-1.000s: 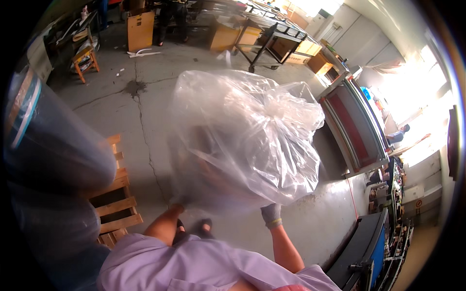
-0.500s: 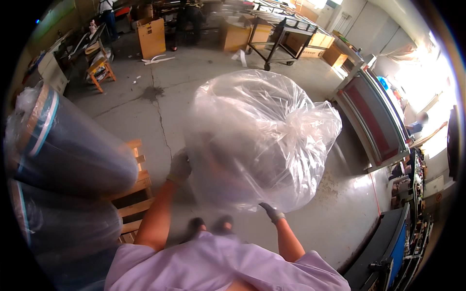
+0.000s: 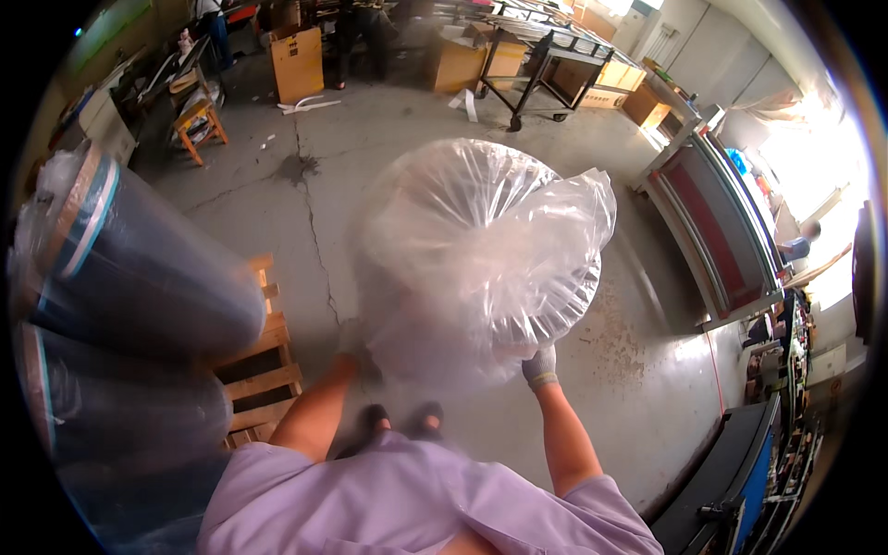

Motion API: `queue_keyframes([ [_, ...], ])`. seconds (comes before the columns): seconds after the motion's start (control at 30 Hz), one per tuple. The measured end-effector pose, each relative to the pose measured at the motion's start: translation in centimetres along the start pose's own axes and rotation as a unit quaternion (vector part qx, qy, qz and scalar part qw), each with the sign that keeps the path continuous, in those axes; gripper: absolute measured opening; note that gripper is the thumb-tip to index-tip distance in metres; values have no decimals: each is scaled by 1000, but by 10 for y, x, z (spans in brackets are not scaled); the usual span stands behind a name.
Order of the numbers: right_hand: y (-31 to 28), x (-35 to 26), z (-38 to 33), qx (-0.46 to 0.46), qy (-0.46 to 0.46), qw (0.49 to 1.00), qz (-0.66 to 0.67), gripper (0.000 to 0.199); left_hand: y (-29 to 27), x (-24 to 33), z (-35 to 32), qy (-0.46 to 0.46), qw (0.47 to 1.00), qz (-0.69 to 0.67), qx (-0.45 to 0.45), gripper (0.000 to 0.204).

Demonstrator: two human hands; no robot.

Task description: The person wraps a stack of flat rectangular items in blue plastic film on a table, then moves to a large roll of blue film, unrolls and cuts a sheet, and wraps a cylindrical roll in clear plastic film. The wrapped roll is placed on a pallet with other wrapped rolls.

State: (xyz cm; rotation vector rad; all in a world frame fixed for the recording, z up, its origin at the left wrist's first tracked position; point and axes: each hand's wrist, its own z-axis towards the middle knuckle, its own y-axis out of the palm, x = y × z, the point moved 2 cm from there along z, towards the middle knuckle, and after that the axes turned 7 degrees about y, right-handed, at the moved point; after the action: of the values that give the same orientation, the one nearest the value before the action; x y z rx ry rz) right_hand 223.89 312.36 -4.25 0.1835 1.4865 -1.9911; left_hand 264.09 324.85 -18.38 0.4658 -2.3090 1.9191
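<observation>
A large, round bundle in clear, crinkled plastic wrap [image 3: 472,250] fills the space before me, its gathered folds fanning from the middle and a loose tuft sticking out at the upper right. What lies inside is hidden by glare and haze. At the bundle's lower right edge, my gloved right hand [image 3: 540,368] is closed against the plastic, its fingertips partly hidden. Beside the lower left edge is my gloved left hand [image 3: 350,339], blurred and partly covered by the hazy plastic, so its fingers cannot be made out.
Plastic-wrapped dark rolls [image 3: 153,268] lie stacked at the left by a wooden pallet [image 3: 270,375]. A wheeled metal rack [image 3: 541,69] and cardboard boxes [image 3: 298,69] stand at the back. A framed panel unit [image 3: 712,222] is at the right. Other people are farther off.
The bundle has turned and shifted left, its tuft now pointing to the upper right. My right hand has moved up against its edge, its fingers no longer stretched out.
</observation>
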Motion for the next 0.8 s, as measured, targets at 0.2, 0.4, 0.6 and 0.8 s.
queue_keyframes([
  [0.2,-58,20,50,-86,80,992,-37,22,-56,-20,-24,-138,982,-128,-23,41],
  [0.4,-205,-179,105,138,-158,976,58,20,-293,114,-96,41,785,-312,533,38],
  [0.6,-190,-152,87,33,-247,965,85,14,-332,266,-130,350,865,-121,339,46],
  [0.8,-226,-153,16,41,-272,960,49,25,-286,314,-139,314,889,7,334,40],
])
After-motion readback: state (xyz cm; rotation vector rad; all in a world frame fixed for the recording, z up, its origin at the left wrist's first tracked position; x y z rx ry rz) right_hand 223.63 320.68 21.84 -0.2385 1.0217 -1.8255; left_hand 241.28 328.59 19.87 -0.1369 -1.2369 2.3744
